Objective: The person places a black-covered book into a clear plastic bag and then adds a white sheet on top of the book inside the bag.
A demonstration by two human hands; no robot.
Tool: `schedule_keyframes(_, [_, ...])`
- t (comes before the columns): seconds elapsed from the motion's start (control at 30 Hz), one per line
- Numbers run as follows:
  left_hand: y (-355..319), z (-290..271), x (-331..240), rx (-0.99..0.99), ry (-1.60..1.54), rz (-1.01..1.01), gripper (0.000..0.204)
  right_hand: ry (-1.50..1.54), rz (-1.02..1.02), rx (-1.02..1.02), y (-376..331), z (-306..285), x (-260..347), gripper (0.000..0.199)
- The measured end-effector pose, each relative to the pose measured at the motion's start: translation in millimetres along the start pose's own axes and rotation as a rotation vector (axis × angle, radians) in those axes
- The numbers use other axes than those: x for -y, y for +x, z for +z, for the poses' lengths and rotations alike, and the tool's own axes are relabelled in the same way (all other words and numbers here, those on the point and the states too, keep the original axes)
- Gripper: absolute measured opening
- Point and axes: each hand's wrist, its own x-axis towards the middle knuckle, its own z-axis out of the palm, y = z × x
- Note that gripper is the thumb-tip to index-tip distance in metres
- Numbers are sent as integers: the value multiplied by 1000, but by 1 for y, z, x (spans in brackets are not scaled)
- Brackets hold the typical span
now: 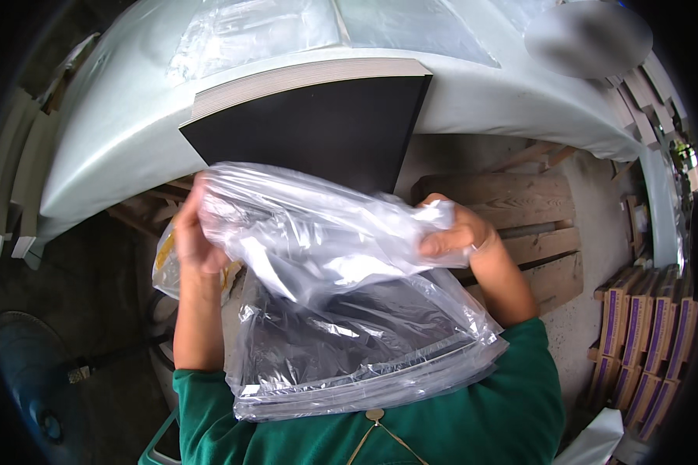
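Both my hands hold a clear plastic bag (318,240) in front of my chest. My left hand (190,232) grips its crumpled left edge. My right hand (457,232) pinches the bag's right edge. A flat dark stack (349,341) sits inside the lower part of the bag, resting against my green shirt. Just beyond the bag, a stack of black-covered sheets (326,116) overhangs the edge of a white table (116,132).
Clear plastic sheets (256,31) lie on the table's far side. A wooden pallet (520,217) lies on the floor to the right. Brown and purple boxes (644,325) stand in rows at far right. A dark fan (31,372) sits at lower left.
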Motion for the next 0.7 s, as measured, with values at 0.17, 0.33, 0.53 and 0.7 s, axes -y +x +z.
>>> schedule_keyframes(0.17, [-21, -32, 39, 260, 216, -285, 54, 660, -109, -265, 16, 31, -12, 37])
schedule_keyframes(0.33, [-18, -18, 14, 157, 78, -67, 53, 683, 67, 62, 16, 7, -19, 33])
schedule_keyframes(0.53, [-17, -37, 33, 748, 249, -404, 31, 1082, -353, -57, 27, 38, 11, 49])
schedule_keyframes(0.7, [6, -15, 8, 1014, -197, 268, 36, 75, -305, -704, 29, 1, -9, 14])
